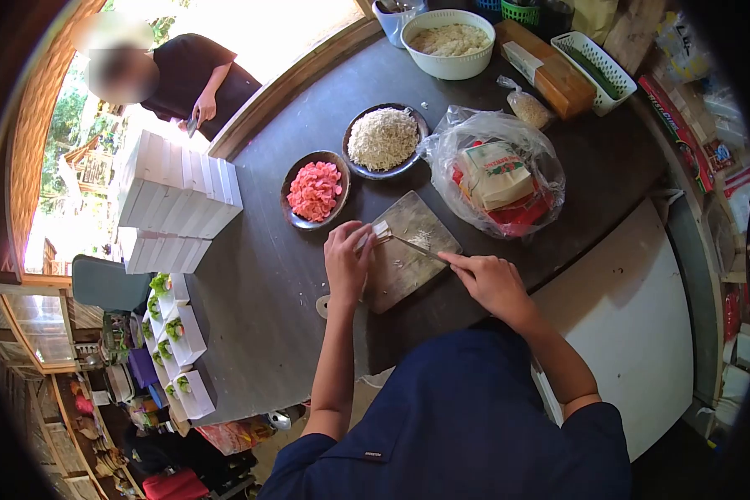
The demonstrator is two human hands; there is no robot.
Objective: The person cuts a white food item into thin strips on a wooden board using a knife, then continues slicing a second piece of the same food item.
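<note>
Counter: dark, smooth-topped worktop (pixel 267 342) beside an open window; another person (pixel 187 75) stands outside, far left.
Board: worn, pale rectangular cutting board (pixel 392 287), set at a slant near the counter's near edge.
White piece: small pale block (pixel 381 231) on the board's far left part, at the left fingertips.
Left hand: (pixel 347 260) fingers bent, closed on the white piece.
Right hand: (pixel 493 285) closed around the handle of a slim metal knife (pixel 423 250), blade pointing left towards the piece.
Shreds: fine white slivers (pixel 421 237) beside the blade.
Bowls: dark round bowl (pixel 286 202) of pink pieces, far left of the board; dark round bowl (pixel 383 175) of pale shreds, beyond it.
Bag: clear plastic bag (pixel 450 133) with packets, right of the bowls.
Boxes: white cardboard stack (pixel 179 187), left.
Cutting: fine slicing seems under way; a further stroke would call for a steady piece and fingertips clear of the edge.
</note>
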